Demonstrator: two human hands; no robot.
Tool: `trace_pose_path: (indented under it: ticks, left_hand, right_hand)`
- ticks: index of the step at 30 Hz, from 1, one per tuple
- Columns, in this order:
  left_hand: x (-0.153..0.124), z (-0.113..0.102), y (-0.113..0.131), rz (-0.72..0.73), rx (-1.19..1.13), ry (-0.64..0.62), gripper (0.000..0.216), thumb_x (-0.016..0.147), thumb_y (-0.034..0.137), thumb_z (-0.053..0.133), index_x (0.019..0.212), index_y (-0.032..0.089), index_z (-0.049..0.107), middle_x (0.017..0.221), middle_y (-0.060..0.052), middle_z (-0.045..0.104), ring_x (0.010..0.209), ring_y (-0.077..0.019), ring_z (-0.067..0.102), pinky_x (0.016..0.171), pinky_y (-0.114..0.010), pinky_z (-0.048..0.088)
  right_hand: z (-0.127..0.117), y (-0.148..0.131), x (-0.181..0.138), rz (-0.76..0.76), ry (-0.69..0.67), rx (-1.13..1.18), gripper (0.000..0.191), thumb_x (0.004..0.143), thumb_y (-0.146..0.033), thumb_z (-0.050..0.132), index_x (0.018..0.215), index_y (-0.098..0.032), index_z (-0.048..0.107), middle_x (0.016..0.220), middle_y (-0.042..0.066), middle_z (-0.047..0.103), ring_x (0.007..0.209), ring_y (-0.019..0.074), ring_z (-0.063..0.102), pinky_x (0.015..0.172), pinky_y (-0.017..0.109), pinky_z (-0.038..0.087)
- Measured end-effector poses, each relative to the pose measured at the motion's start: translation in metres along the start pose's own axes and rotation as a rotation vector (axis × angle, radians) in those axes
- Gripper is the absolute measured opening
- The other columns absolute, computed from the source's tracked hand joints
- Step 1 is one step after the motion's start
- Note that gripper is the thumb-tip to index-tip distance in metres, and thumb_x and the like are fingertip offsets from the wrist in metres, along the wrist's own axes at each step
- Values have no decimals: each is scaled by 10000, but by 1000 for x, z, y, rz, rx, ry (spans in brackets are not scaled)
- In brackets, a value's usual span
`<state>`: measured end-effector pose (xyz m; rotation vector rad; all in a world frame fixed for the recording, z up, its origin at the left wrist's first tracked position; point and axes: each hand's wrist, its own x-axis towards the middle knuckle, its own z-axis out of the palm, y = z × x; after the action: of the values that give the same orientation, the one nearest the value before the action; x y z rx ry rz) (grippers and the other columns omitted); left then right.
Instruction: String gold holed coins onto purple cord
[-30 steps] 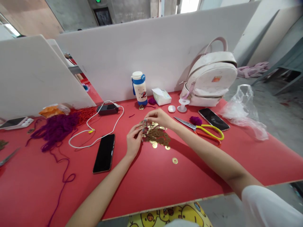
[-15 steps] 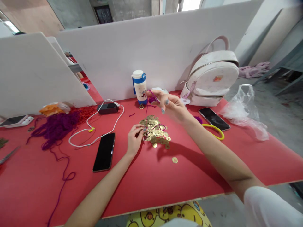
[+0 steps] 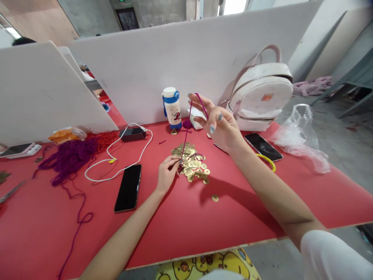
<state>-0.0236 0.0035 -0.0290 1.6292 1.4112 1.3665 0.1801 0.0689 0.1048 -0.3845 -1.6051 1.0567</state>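
Note:
My right hand [image 3: 217, 122] is raised above the red table [image 3: 180, 225], its fingers pinching a purple cord [image 3: 186, 132] that runs taut down to my left hand. My left hand [image 3: 166, 175] rests on the table at the left edge of a pile of gold coins [image 3: 191, 163] and pinches the cord's lower end against the coins. One loose coin [image 3: 215, 198] lies apart in front of the pile.
A black phone [image 3: 128, 188], white cable [image 3: 116, 163] and power bank [image 3: 132, 134] lie left. Purple yarn [image 3: 68, 155] trails further left. A bottle [image 3: 171, 108], tissue box [image 3: 196, 115], white backpack [image 3: 260, 99], second phone [image 3: 263, 146], yellow-handled scissors [image 3: 265, 161] and plastic bag [image 3: 300, 136] sit at the back and right.
My right hand has risen from the coin pile up and to the right, drawing the purple cord taut. My left hand has stayed at the pile.

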Motion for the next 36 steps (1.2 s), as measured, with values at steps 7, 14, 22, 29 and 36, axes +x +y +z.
trace_pose_path:
  ticks: [7,14,22,29,36]
  left_hand:
    - [1,0,2,-95,-79,14,189,823,303,615,789,168,743,726,-25,684,394,-73,500,404,-215,444]
    - [1,-2,4,-264,-321,-30,285,840,407,623,875,149,739,482,5,605,330,-93,445,400,-247,459]
    - [3,-5,0,-284,-415,16,320,836,430,638,907,133,733,587,-32,690,350,-85,486,456,-259,529]
    - [3,-4,-1,-322,-502,30,504,787,433,684,1191,139,618,744,-42,746,344,-74,530,526,-290,572]
    - [3,-4,1,-297,-496,2,312,800,397,674,938,174,505,773,-46,744,321,-88,531,395,-259,516]
  right_hand:
    - [-5,-10,3,-16,37,-9,554,776,-741,531,599,-219,479,1352,-34,542,1347,251,411,880,349,541]
    - [-12,-9,8,-87,98,1,541,793,-707,544,588,-215,454,1367,-52,533,1341,252,427,869,380,543]
    - [-18,-10,10,-94,173,-83,486,880,-680,421,707,-238,529,1382,-48,521,1351,252,422,928,429,497]
    - [-23,-3,11,-83,310,-75,375,920,-604,401,794,-281,544,1389,-40,520,1294,232,467,903,385,501]
    - [-31,11,16,-82,395,51,236,938,-459,441,822,-271,525,1373,-6,537,1234,195,512,871,337,496]
